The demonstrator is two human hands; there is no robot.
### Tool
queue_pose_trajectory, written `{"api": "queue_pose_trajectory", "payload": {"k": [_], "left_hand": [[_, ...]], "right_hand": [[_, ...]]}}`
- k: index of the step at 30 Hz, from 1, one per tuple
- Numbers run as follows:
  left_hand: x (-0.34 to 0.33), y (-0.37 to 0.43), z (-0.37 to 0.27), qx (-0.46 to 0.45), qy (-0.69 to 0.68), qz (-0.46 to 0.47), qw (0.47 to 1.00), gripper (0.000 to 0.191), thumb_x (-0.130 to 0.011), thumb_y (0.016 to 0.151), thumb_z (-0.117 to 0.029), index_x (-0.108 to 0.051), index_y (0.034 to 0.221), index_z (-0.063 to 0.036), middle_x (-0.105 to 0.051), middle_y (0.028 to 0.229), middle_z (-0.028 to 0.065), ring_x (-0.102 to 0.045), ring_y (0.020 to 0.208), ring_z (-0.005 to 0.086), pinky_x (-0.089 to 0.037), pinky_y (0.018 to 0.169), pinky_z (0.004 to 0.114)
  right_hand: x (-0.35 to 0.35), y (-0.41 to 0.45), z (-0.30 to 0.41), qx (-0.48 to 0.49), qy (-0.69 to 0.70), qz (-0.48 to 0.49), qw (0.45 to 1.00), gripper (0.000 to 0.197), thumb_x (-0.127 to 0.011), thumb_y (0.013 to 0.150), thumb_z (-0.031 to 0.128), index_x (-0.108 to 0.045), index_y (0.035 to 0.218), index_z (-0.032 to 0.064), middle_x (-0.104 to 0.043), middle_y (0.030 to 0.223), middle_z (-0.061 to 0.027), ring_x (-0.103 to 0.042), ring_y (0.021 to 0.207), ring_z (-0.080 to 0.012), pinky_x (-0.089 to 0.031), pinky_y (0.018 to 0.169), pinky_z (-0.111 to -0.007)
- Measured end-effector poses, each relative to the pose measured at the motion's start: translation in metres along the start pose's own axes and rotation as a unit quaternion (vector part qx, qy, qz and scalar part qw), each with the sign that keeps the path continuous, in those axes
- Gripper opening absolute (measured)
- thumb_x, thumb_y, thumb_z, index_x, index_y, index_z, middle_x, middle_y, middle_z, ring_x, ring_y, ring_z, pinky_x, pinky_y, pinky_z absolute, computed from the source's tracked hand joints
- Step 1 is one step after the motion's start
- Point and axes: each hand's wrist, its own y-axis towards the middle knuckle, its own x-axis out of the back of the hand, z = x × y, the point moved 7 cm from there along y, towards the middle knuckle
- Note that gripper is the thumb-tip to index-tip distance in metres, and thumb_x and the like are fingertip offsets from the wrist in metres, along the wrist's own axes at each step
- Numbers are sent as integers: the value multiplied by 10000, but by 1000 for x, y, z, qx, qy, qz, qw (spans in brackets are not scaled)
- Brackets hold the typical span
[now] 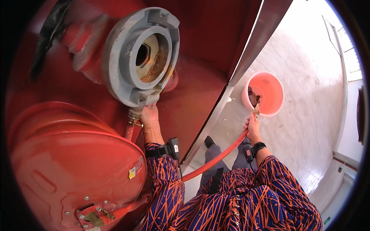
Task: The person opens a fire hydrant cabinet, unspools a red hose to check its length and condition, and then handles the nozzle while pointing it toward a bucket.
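My right hand (253, 127) grips the end of a red rubber hose (215, 163). Its brass nozzle (256, 109) points over the rim of a pink bucket (263, 75), which has some dark water or matter at its bottom. Inside a red cabinet, my left hand (149, 116) reaches up beneath a large grey metal hose coupling (141, 56). The palm side lies against a metal pipe fitting (134, 113) with a clamp bolt; the fingers are hidden behind the coupling, so their grip does not show.
A red hose reel (78, 161) fills the lower left of the cabinet. The coupling's red valve body (89, 46) sits behind it. A metal cabinet edge (212, 121) runs between my arms. Pale tiled floor (300, 124) lies at the right.
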Motion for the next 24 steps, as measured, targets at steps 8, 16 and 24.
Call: {"api": "queue_pose_trajectory", "payload": {"k": [8, 16, 24], "left_hand": [[-5, -2, -20, -81, -69, 71, 992, 174, -473, 841, -204, -391, 699, -146, -204, 540, -64, -196, 455, 72, -192, 463, 231], [-4, 12, -1, 10, -34, 299, 954, 152, -477, 886, -212, -484, 795, -91, -240, 559, -59, -213, 477, 79, -211, 524, 246], [-10, 5, -3, 78, 62, 322, 942, 142, -468, 909, -242, -469, 800, -151, -282, 580, -67, -228, 484, 48, -205, 507, 225]], "right_hand": [[-12, -6, -10, -16, -17, 12, 1000, 330, -536, 911, 391, -431, 800, 99, -380, 573, 17, -392, 413, -116, -333, 367, -278], [-7, 12, -11, -2, 27, 21, 999, 329, -539, 910, 389, -436, 805, 94, -392, 579, 12, -388, 407, -120, -341, 362, -279], [4, 4, 0, 14, 11, 10, 1000, 311, -521, 916, 358, -439, 767, 99, -407, 573, 4, -423, 405, -127, -355, 361, -279]]}}
